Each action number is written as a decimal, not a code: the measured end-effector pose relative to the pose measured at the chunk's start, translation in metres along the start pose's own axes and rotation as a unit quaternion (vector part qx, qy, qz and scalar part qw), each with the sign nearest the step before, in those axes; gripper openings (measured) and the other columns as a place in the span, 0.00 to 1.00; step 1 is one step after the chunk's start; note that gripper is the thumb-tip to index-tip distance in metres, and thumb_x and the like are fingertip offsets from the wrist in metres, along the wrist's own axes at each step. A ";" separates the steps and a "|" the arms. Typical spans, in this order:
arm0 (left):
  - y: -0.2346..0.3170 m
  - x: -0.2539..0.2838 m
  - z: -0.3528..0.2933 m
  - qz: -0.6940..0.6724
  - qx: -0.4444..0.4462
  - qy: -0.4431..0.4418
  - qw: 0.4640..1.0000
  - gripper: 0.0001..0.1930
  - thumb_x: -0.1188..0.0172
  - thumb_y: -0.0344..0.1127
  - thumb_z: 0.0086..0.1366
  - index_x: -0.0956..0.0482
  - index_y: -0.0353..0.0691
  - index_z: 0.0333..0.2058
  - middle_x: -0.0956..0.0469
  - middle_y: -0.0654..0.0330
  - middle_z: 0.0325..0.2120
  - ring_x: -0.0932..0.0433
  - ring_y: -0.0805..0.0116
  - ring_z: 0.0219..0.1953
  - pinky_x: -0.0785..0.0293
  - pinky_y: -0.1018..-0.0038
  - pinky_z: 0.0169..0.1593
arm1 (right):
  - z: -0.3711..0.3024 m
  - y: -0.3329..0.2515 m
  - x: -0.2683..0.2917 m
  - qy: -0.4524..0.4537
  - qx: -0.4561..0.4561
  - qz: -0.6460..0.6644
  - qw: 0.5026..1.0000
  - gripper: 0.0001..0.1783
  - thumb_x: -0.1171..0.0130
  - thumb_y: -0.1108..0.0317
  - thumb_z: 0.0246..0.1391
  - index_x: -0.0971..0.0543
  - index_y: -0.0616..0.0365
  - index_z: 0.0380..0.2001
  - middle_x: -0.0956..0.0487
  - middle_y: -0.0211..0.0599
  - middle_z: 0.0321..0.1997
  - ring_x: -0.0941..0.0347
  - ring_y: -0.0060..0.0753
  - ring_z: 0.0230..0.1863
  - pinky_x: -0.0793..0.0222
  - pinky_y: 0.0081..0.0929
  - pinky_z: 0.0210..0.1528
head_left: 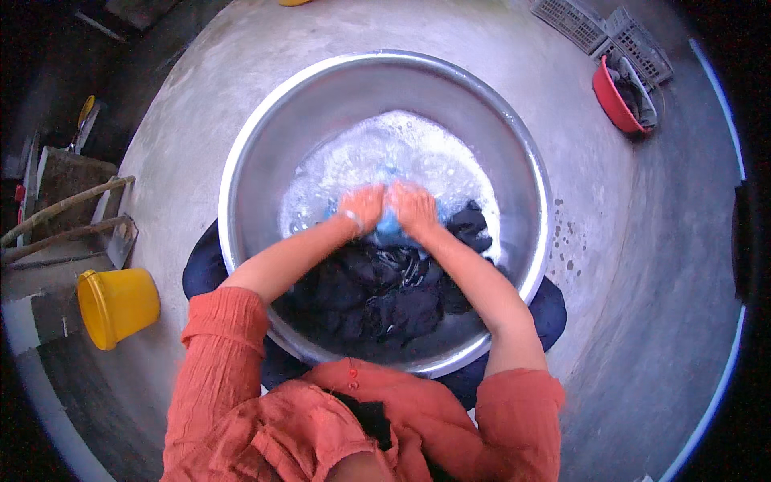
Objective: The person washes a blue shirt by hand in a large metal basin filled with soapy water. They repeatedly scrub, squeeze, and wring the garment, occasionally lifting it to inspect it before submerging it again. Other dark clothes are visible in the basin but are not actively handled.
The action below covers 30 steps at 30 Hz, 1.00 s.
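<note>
A wide metal basin [401, 71] stands before me, between my knees, with foamy water [401, 140] in its far part. Side by side near its middle, my left hand [363, 205] and my right hand [414, 207] are closed on a wet light-blue cloth [389, 226]. Motion smears the fingers a little, and most of the cloth is hidden under them. Dark wet clothes [385, 297] lie bunched in the near half of the basin, below my wrists. Another dark fold [470, 226] sits beside my right wrist.
To the left, a yellow bucket [128, 304] lies tipped toward its side, near long wooden handles [64, 210]. A red basin [617, 100] holding dark cloth stands at the far right, beside grey plastic crates [634, 44]. The concrete floor [594, 185] has wet spots right of the basin.
</note>
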State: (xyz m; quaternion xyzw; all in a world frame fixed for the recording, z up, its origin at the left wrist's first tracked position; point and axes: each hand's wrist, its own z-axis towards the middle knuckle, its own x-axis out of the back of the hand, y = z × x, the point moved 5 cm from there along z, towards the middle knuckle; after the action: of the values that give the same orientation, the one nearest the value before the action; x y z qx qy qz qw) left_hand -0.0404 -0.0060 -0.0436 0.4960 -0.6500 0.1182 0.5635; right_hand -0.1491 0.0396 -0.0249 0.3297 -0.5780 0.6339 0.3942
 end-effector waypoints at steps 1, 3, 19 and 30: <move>-0.007 0.002 0.023 0.005 0.031 -0.037 0.999 0.15 0.58 0.42 0.60 0.29 0.39 0.39 0.26 0.45 0.35 0.26 0.47 0.38 0.31 0.57 0.42 | 0.014 0.004 0.003 -0.057 -0.073 0.019 0.996 0.18 0.56 0.52 0.52 0.29 0.57 0.29 0.26 0.52 0.33 0.29 0.48 0.38 0.35 0.41 0.38; -0.005 0.030 0.042 -0.001 0.061 0.026 0.998 0.18 0.59 0.46 0.61 0.28 0.41 0.39 0.27 0.46 0.39 0.28 0.47 0.42 0.32 0.56 0.44 | 0.041 0.024 0.023 -0.065 -0.183 0.053 0.980 0.21 0.59 0.49 0.54 0.28 0.57 0.31 0.26 0.54 0.34 0.29 0.51 0.39 0.36 0.44 0.41; 0.050 0.028 -0.103 -0.012 -0.130 0.163 0.978 0.08 0.55 0.37 0.58 0.30 0.40 0.30 0.30 0.52 0.27 0.33 0.53 0.35 0.41 0.57 0.36 | -0.076 -0.058 0.040 0.112 0.036 0.108 0.987 0.14 0.55 0.59 0.52 0.32 0.57 0.20 0.31 0.42 0.21 0.34 0.47 0.27 0.43 0.43 0.30; -0.004 0.026 0.043 0.060 0.035 0.145 0.987 0.17 0.60 0.47 0.62 0.25 0.44 0.38 0.26 0.51 0.40 0.28 0.53 0.43 0.36 0.53 0.44 | 0.056 0.028 -0.002 0.103 -0.083 -0.044 0.990 0.19 0.59 0.52 0.52 0.26 0.55 0.27 0.26 0.49 0.31 0.30 0.52 0.35 0.38 0.47 0.37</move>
State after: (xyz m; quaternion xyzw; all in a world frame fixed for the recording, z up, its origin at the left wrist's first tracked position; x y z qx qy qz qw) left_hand -0.0603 -0.0522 -0.0376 0.4526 -0.5858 0.2450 0.6260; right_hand -0.1746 -0.0168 -0.0335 0.2537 -0.5703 0.5963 0.5048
